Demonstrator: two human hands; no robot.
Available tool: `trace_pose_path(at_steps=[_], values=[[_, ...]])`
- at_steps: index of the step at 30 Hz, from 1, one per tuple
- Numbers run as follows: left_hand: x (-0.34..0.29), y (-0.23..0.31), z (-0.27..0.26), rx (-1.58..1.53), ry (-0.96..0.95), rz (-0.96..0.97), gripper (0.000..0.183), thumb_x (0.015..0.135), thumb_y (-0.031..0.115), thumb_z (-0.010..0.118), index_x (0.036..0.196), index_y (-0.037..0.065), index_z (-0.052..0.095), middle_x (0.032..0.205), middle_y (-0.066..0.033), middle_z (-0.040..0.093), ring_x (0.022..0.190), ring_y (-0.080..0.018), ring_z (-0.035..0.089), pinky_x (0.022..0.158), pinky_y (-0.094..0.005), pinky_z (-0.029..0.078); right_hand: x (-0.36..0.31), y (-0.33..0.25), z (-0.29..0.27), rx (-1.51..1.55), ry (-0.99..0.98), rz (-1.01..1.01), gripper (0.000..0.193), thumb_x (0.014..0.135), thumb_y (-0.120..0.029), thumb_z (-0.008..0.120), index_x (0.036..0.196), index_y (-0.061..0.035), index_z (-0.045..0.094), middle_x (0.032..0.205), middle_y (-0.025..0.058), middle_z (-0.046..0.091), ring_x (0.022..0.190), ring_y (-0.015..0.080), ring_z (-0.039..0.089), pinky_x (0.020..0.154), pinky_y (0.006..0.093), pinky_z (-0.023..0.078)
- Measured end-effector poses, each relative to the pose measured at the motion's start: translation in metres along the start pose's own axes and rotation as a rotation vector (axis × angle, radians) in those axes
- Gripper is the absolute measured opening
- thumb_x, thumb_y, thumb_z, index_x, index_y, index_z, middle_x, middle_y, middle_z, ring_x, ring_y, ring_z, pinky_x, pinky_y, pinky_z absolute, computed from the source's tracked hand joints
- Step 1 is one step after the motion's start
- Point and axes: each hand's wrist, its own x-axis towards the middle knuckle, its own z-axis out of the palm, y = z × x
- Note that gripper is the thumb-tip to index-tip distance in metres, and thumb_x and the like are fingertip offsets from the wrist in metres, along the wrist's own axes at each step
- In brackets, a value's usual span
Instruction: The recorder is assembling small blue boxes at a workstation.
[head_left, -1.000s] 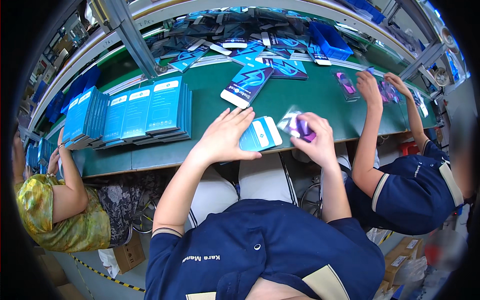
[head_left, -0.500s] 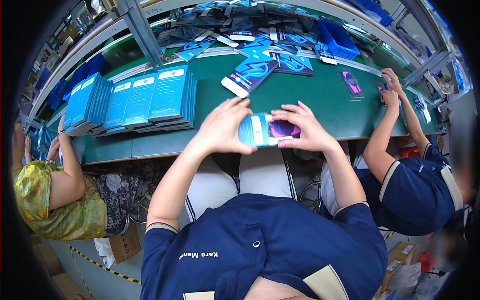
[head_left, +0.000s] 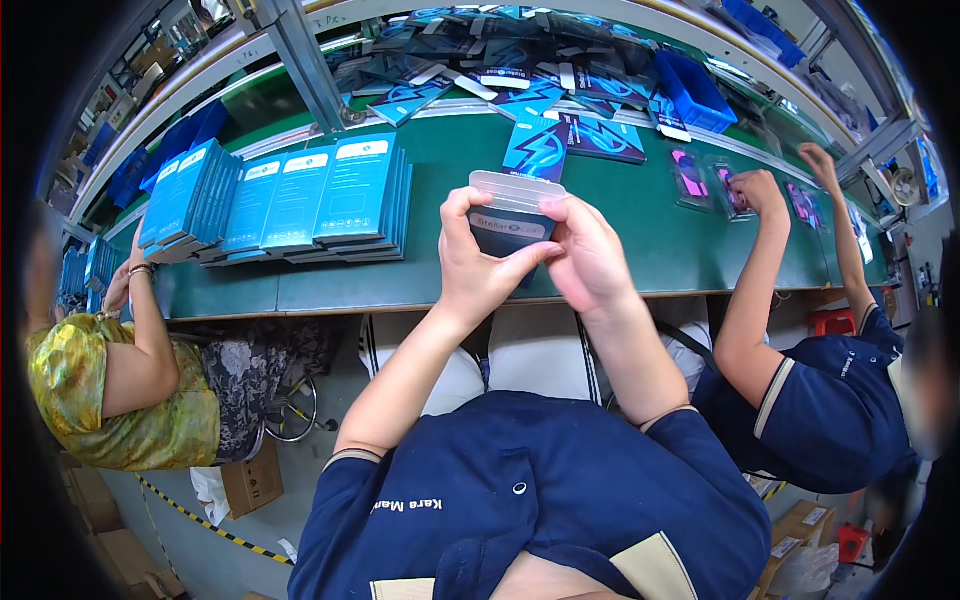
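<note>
A slim dark-blue box (head_left: 508,236) is held up between my two hands over the near edge of the green table, one narrow end facing me. At its top a pale flap (head_left: 515,190) stands raised. My left hand (head_left: 470,265) is closed round the left side, its thumb across the front. My right hand (head_left: 590,255) grips the right side, thumb and fingers near the flap's corner. What lies inside the box cannot be seen. Just beyond it, a blue printed box (head_left: 535,147) lies on the table.
Teal boxes (head_left: 355,190) stand in stacks to the left. Many flat boxes (head_left: 500,50) are heaped at the back beside a blue bin (head_left: 692,92). At right, a co-worker's hand (head_left: 760,190) touches clear packs with pink contents (head_left: 690,178). Another person (head_left: 130,390) sits at left.
Half a second ago a clear pack with pink contents was partly inside a teal box in my hands. Now the box is tipped upright, its narrow end facing me, and the pink contents are hidden.
</note>
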Motion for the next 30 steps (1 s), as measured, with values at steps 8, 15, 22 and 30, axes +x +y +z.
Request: trace_pose_path(at_steps=[8,15,22,30], values=[[0.023,0.021,-0.009,-0.661,0.089,-0.259,0.015,0.100,0.008,0.058,0.102,0.005,0.043,0.110,-0.0143,0.061,0.094,-0.0131,0.056,0.084,-0.0254,0.047,0.013,0.039,-0.001,-1.029,-0.075,-1.129,0.011,0.089,-0.001,0.066,0.100,-0.0006,0.064,0.110,0.0151,0.065,0.099,0.0243,0.064,0.086,0.0327,0.051],[0.023,0.016,-0.006,-0.496,0.183,-0.274,0.014,0.097,0.008,0.064,0.100,0.006,0.051,0.090,-0.0010,0.055,0.081,-0.0062,0.052,0.071,-0.0202,0.044,0.011,0.041,0.014,-0.386,0.036,-0.621,0.017,0.096,-0.005,0.061,0.107,-0.0027,0.048,0.100,0.0093,0.060,0.092,0.0122,0.059,0.082,0.0250,0.048],[0.012,-0.019,-0.012,-0.035,0.095,0.186,0.030,0.092,0.004,0.068,0.118,0.003,0.053,0.110,-0.0165,0.058,0.086,-0.0226,0.062,0.074,-0.0314,0.050,0.021,0.059,-0.026,-0.725,-0.133,-0.814,0.038,0.092,-0.001,0.065,0.122,-0.0046,0.042,0.107,0.0159,0.061,0.097,0.0205,0.064,0.083,0.0328,0.052],[-0.017,0.003,-0.012,0.872,-0.357,-0.030,0.067,0.084,0.023,0.066,0.144,0.004,0.044,0.152,-0.0340,0.020,0.134,-0.0529,0.033,0.106,-0.0564,0.036,0.042,0.032,-0.049,-2.028,0.023,-0.772,0.044,0.095,-0.027,0.061,0.133,-0.0069,0.051,0.141,0.0183,0.050,0.125,0.0428,0.051,0.103,0.0469,0.043]])
